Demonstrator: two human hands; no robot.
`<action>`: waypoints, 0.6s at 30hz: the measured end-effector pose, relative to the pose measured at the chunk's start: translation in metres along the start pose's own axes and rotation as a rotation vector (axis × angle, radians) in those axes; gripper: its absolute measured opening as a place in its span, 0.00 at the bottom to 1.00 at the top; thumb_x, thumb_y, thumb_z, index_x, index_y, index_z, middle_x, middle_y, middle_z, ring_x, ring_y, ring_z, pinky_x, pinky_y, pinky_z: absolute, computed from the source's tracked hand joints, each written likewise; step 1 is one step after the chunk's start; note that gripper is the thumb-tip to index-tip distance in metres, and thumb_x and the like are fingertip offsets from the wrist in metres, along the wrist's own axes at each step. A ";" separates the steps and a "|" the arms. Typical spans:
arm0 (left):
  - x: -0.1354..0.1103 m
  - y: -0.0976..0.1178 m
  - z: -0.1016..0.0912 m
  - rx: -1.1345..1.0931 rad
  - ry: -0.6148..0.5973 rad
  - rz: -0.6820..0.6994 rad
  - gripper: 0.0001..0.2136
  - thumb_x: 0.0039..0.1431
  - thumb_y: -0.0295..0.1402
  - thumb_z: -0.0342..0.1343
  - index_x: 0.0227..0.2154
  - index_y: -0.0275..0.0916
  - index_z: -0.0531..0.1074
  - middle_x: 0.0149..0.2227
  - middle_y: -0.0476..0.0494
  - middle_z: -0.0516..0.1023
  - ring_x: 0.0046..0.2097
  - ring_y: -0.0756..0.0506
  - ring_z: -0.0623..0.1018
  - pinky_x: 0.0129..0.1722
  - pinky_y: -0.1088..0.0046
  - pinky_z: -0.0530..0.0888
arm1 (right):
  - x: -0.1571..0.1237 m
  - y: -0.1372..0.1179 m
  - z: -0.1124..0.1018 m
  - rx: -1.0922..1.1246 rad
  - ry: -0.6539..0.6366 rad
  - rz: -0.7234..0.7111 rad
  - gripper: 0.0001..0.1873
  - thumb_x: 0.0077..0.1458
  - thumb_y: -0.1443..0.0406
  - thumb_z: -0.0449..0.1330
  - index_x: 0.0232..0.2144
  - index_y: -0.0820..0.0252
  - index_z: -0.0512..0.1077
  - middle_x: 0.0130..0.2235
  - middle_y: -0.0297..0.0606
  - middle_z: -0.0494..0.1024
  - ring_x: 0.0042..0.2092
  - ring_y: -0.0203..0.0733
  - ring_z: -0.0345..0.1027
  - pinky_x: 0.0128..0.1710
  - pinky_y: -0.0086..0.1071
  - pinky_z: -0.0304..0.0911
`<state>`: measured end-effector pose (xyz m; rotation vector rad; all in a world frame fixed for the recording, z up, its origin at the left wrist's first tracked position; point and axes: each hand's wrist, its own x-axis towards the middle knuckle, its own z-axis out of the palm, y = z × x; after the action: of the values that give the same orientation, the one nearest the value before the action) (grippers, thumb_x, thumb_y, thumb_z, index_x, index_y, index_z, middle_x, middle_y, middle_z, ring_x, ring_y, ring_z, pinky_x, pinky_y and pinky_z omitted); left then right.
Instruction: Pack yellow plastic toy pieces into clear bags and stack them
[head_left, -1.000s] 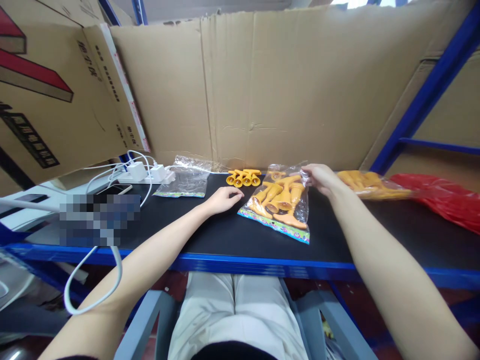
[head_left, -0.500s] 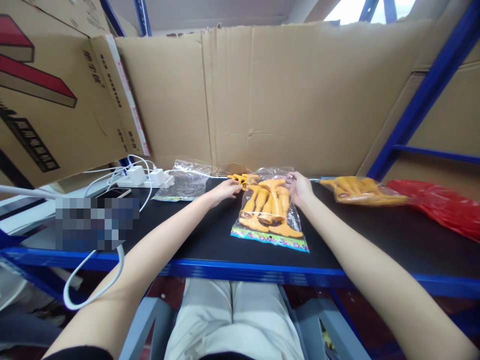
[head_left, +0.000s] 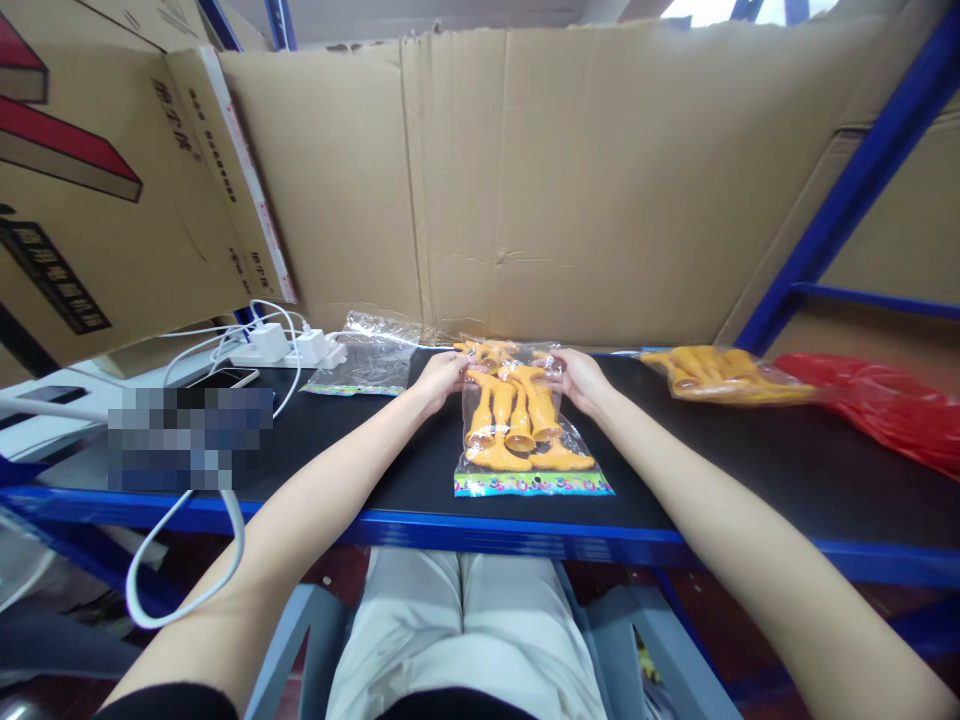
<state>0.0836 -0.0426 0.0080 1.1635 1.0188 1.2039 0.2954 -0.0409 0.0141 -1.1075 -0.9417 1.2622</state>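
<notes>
Chargers point(head_left: 289, 345) with white cables sit far left on the table point(head_left: 375, 450), and an empty bag point(head_left: 367, 365) lies just right of them. Left hand point(head_left: 439, 375) is pinched narrow on the far left corner of the bag point(head_left: 525, 430); right hand point(head_left: 574, 375) is pinched the same on its far right corner. The bag lies flat at table centre, in front of the person. Orange pieces point(head_left: 517, 415) fill it, so filling looks done. What seems left is closing the mouth; whether it is sealed I cannot tell, as the fingers cover it. A few loose pieces point(head_left: 487, 350) may lie just behind the mouth, but the view is poor there. Long axis runs near to far: printed strip toward the person at the table edge, mouth toward the cardboard wall point(head_left: 600, 180). The pieces inside lie mostly along that axis. A full bag point(head_left: 720, 372) lies well right, beside a red bag point(head_left: 877, 405).
</notes>
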 end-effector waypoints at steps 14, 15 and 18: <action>0.004 -0.013 -0.007 -0.084 -0.144 -0.031 0.07 0.48 0.24 0.63 0.30 0.31 0.70 0.29 0.44 0.77 0.30 0.52 0.76 0.35 0.75 0.72 | 0.002 0.015 0.003 0.122 -0.142 0.073 0.11 0.57 0.78 0.48 0.29 0.65 0.66 0.24 0.39 0.75 0.26 0.36 0.72 0.28 0.29 0.72; 0.004 -0.012 -0.006 -0.098 -0.138 -0.028 0.08 0.46 0.22 0.63 0.29 0.31 0.70 0.29 0.44 0.77 0.30 0.52 0.76 0.36 0.75 0.72 | 0.001 0.015 0.003 0.133 -0.140 0.072 0.11 0.57 0.78 0.48 0.29 0.64 0.66 0.24 0.38 0.75 0.26 0.35 0.72 0.28 0.28 0.72; 0.002 -0.010 -0.005 -0.105 -0.070 -0.039 0.09 0.44 0.17 0.61 0.29 0.32 0.69 0.27 0.46 0.76 0.29 0.53 0.76 0.36 0.75 0.72 | -0.003 0.012 0.005 0.120 -0.147 0.109 0.10 0.57 0.77 0.48 0.29 0.64 0.66 0.24 0.38 0.75 0.26 0.36 0.72 0.27 0.28 0.71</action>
<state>0.0802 -0.0401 -0.0030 1.0916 0.9109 1.1641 0.2872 -0.0438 0.0034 -0.9936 -0.9117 1.4859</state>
